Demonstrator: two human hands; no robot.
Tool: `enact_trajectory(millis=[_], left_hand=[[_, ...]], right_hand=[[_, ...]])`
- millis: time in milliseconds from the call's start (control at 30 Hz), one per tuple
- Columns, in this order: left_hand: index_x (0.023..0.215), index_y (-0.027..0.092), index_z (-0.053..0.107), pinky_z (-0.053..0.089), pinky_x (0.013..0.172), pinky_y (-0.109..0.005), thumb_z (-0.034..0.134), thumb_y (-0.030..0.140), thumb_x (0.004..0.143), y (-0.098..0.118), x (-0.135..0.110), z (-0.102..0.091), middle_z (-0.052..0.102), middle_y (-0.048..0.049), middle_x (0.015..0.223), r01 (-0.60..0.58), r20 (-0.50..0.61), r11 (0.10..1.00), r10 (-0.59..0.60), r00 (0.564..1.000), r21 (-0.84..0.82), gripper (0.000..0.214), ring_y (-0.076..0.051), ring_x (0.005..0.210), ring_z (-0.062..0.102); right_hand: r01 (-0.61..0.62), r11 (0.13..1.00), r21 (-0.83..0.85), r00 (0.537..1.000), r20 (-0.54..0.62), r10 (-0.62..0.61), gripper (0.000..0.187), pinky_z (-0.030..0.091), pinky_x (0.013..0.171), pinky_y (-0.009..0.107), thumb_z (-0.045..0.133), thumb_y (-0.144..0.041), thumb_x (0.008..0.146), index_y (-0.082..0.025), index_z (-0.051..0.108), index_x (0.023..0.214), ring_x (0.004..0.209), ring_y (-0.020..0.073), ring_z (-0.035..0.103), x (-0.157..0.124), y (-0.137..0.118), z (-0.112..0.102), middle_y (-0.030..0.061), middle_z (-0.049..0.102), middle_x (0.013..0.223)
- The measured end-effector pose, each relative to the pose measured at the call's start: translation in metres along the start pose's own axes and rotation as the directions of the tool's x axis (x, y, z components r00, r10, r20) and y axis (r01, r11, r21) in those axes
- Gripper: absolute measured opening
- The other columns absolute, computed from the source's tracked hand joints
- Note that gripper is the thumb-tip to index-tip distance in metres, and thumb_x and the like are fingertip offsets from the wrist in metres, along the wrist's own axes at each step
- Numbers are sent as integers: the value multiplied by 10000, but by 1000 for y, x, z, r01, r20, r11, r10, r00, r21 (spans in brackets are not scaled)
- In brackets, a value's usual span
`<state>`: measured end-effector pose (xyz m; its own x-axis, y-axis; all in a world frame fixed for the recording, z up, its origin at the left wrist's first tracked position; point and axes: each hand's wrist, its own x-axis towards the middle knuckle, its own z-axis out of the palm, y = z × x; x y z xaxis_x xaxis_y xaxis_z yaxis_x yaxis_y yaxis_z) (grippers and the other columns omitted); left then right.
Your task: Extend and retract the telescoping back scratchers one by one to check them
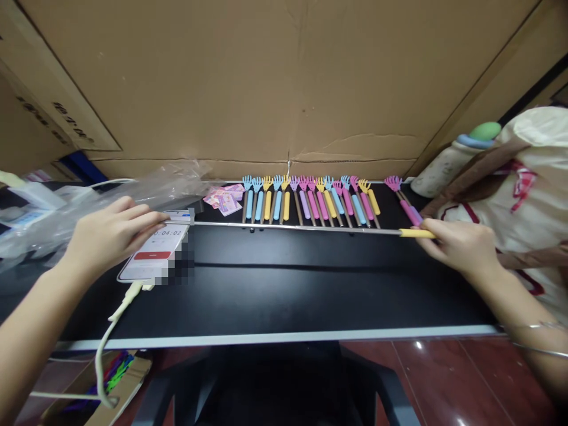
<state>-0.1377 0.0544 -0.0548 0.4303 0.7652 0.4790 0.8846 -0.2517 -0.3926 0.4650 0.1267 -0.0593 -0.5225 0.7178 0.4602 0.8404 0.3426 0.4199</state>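
Observation:
A telescopic back scratcher (293, 226) is stretched out full length across the black table (275, 296), its thin metal rod running left to right. My right hand (459, 245) is closed round its yellow handle at the right end. My left hand (113, 234) pinches the rod's other end, just above a phone (153, 254). Behind the rod lies a row of several folded back scratchers (310, 201) with blue, yellow, pink and purple handles and hand-shaped heads.
The phone shows a timer and has a white cable (106, 337) hanging off the table's front edge. Clear plastic bags (89, 201) lie at the left, small pink cards (224, 198) beside them. A cream bag (523, 195) and a bottle (452, 163) sit at the right. Cardboard (284, 83) stands behind.

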Motion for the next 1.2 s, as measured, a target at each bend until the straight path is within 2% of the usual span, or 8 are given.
enact_trajectory(millis=[167,233,367,533,767,933,1067,1200], left_hand=[[839,209,634,296,564,-265,441,298,971,52,33,-6,645,6,719,-258,-104,966,259,960,24,251,-155,735,538],[743,207,599,301,542,-277,411,290,978,87,50,-12,607,-1,641,-293,-158,956,292,943,20,312,-154,674,539],[782,216,589,294,500,-290,369,285,987,140,75,-29,598,-12,641,-257,-110,962,247,963,-91,308,-153,625,540],[796,212,571,301,501,-296,396,272,979,149,82,-46,608,-16,661,-185,-95,978,177,980,-92,260,-167,650,554],[803,205,573,319,526,-306,404,336,983,156,86,-50,609,-20,681,-262,-165,952,236,958,-159,281,-173,681,562],[739,220,578,277,529,-305,409,336,985,131,85,-53,581,-10,630,-270,-235,963,256,938,-26,321,-161,650,534],[722,226,582,262,549,-292,431,393,969,66,66,-40,589,1,660,-201,-152,978,206,967,51,334,-155,661,507],[651,213,537,228,569,-287,393,448,941,-2,27,-20,525,13,615,34,-59,999,-35,998,-15,400,-147,642,444]], right_hand=[[152,987,59,981,-132,-143,260,222,486,226,486,-343,845,-188,617,681,466,125,507,23,-41,-10,19,605,528],[213,973,89,966,-167,-197,279,182,478,230,444,-323,860,-185,581,660,439,121,476,36,-71,-22,10,564,490],[247,959,140,966,-108,-233,265,127,486,242,391,-290,893,-184,553,711,426,112,429,56,-119,-47,0,549,511],[164,983,78,982,-103,-156,234,98,489,246,396,-265,897,-181,559,751,421,130,419,63,-136,-58,4,527,500],[288,950,125,949,-170,-265,303,134,504,264,381,-281,978,-184,596,788,453,112,442,68,-160,-70,-3,576,568],[277,961,12,932,-245,-266,375,143,523,265,385,-343,988,-187,581,709,486,107,402,69,-131,-65,0,549,551],[161,971,-174,953,-230,-199,444,166,513,255,381,-401,964,-183,550,615,502,113,368,54,-62,-36,10,555,565],[44,968,-248,961,-256,-109,460,180,489,242,396,-438,916,-186,540,559,477,128,323,24,9,-8,20,540,538]])
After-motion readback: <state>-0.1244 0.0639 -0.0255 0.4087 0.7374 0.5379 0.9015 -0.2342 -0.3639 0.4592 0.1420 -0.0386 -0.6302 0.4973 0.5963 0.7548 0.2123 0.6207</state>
